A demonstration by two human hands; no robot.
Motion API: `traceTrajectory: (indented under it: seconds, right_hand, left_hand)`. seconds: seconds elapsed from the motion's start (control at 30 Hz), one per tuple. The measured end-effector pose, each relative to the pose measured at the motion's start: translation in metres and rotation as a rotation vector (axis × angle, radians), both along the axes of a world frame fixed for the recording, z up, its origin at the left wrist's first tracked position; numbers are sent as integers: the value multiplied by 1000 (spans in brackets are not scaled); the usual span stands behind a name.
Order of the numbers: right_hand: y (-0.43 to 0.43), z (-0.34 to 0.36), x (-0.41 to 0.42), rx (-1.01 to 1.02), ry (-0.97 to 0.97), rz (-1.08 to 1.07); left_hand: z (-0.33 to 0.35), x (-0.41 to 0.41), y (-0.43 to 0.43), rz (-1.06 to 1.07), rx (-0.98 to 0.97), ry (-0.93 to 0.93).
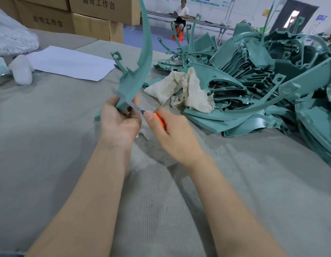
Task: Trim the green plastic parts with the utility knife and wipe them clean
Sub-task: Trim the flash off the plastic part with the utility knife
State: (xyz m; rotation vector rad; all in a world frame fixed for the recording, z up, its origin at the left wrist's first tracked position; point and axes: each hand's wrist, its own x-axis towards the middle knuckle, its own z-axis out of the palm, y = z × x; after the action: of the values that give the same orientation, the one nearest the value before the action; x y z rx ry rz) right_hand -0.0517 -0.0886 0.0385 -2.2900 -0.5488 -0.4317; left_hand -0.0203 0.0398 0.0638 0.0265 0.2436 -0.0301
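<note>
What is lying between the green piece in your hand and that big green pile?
A crumpled off-white cloth lies there, its right edge draped over the pile; the head view shows it.

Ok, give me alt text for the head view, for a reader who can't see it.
The left hand holds a curved green plastic part upright while the right hand grips an orange utility knife, blade against the part's lower end. To the right, a crumpled cloth rests against a pile of green parts on the grey-covered table.
</note>
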Motion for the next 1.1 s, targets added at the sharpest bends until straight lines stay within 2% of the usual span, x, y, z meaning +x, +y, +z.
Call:
traceTrajectory:
  seconds: [0.6, 1.1]
  right_hand:
    - [1, -3, 2, -58, -128, -155]
    - [-1, -5, 3, 55, -91, -102]
  left_hand:
    - [-2, -2, -7, -17, 48, -29]
    - [-3, 2, -6, 32, 71, 34]
